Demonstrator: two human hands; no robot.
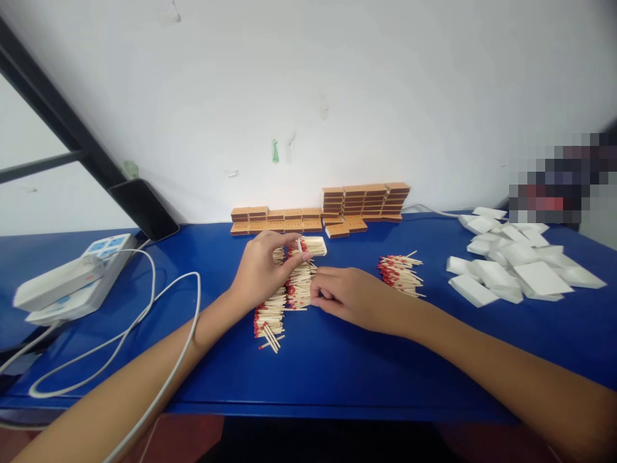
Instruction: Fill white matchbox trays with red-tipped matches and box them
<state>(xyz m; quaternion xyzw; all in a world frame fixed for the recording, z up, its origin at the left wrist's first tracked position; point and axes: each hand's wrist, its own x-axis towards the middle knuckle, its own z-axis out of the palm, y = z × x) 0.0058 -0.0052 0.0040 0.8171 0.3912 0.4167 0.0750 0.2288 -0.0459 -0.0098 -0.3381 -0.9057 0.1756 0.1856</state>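
Note:
My left hand (268,262) pinches the end of a small white matchbox tray (317,244) between thumb and fingers. Red-tipped matches lie inside that tray. Below it, loose matches (270,315) spread over the blue table in rows, partly hidden by my left hand. Curled fingers of my right hand (344,294) touch the right edge of these matches; what they grip, if anything, is hidden. Another heap of matches (401,273) lies just beyond my right wrist.
Closed orange-brown matchboxes (366,200) are stacked along the wall. White matchbox trays (511,257) form a pile at the right. A power strip (103,257) with a white charger (60,283) sits at the left, and a white cable (195,302) crosses my left forearm. Nearby leans a dark phone (147,209).

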